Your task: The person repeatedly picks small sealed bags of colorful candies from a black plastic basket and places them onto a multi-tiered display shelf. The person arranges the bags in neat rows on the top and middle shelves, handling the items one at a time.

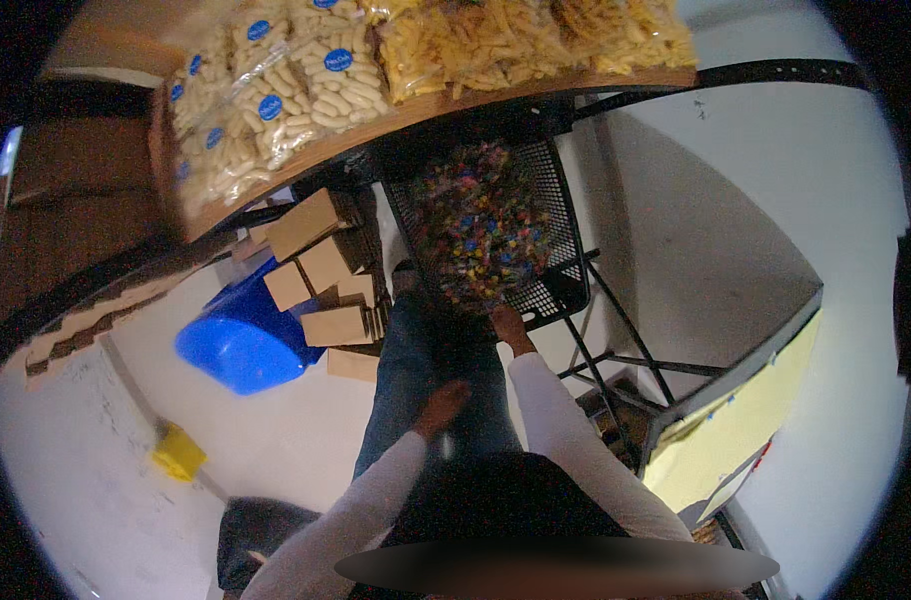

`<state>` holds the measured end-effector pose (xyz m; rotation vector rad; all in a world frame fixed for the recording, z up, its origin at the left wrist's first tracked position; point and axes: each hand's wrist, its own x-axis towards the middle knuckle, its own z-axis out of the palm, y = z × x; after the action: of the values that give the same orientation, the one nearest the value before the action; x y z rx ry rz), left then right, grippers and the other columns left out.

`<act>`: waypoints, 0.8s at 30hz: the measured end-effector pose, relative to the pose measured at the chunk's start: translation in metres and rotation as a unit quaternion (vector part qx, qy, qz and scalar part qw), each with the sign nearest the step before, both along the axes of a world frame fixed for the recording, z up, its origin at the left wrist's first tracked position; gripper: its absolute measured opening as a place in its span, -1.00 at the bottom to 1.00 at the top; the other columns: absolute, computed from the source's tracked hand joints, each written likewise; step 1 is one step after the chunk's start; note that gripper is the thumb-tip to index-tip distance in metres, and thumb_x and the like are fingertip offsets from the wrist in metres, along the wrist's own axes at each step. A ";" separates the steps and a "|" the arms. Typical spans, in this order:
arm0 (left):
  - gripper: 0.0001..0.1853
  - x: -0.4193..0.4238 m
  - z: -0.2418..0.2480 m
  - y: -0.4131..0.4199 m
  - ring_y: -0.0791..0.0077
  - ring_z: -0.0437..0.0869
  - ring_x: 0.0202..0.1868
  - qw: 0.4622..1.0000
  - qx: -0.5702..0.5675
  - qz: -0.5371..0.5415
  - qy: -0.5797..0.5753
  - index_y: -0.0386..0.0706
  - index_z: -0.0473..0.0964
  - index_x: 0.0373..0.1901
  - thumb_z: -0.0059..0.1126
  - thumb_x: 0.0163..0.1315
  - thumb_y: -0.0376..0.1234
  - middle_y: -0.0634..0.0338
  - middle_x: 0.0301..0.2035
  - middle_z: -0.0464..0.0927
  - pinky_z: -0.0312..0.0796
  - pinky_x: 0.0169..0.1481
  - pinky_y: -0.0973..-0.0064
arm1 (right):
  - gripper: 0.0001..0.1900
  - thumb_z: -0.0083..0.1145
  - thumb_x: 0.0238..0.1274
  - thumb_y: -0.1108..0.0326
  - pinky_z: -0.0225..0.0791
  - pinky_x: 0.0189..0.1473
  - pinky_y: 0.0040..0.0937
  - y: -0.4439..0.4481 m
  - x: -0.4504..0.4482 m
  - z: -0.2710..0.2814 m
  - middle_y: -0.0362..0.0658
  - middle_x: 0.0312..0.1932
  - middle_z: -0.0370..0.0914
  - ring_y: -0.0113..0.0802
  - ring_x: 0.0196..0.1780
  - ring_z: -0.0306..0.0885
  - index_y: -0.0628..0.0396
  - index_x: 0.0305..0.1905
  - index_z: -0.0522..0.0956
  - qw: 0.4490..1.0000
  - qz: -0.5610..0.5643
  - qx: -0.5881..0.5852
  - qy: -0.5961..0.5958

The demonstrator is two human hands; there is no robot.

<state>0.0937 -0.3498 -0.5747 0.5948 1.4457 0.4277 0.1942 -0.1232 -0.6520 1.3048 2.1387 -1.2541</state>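
A black plastic mesh crate (568, 225) holds a heap of small multicoloured pieces (485, 232), perhaps wrapped sweets; they are blurred. At its near edge, by the handle slot, is my right hand (509, 328), fingers partly hidden at the rim, so its grip is unclear. My left hand (444, 409) is over my lap, blurred, apart from the crate, with no object visible in it. Above the crate, a wooden shelf (425, 112) bears clear bags of pale peanut-shaped snacks (275, 112) and bags of yellow stick-like snacks (515, 52).
Left of my legs, folded cardboard boxes (324, 262) stand beside and over a blue plastic bin (238, 352). A yellow object (178, 453) is farther left. To the right are a black metal frame (620, 367) and a board with yellow sheets (733, 412).
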 end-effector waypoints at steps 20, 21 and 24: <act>-0.50 0.004 -0.103 -0.086 0.14 0.51 0.17 0.991 -0.121 0.031 -0.047 -0.20 0.41 0.21 0.04 0.37 -0.10 0.02 0.12 0.50 0.34 0.29 0.25 | -0.05 0.24 0.24 0.09 0.35 0.20 0.12 0.052 -0.080 -0.183 0.31 0.50 -0.15 0.29 0.34 0.27 0.05 0.54 -0.15 0.995 0.010 0.056 -0.086; -0.50 0.000 -0.098 -0.088 0.15 0.51 0.16 0.990 -0.127 0.036 -0.047 -0.20 0.41 0.22 0.04 0.36 -0.09 0.02 0.11 0.51 0.35 0.28 0.25 | -0.06 0.23 0.25 0.10 0.37 0.19 0.12 0.045 -0.085 -0.180 0.31 0.49 -0.13 0.29 0.30 0.32 0.05 0.54 -0.15 0.988 0.014 0.134 -0.076; -0.48 -0.009 -0.090 -0.092 0.16 0.52 0.14 0.988 -0.141 0.049 -0.048 -0.19 0.40 0.23 0.06 0.35 -0.08 0.04 0.10 0.51 0.36 0.27 0.25 | -0.15 0.22 0.25 0.16 0.37 0.19 0.11 0.036 -0.091 -0.190 0.30 0.47 -0.07 0.28 0.29 0.33 0.04 0.50 -0.05 0.982 0.006 0.169 -0.085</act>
<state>0.0847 -0.4419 -0.6643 0.2729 1.4153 0.3167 0.1032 -0.0868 -0.8421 1.4681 2.2964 -0.7606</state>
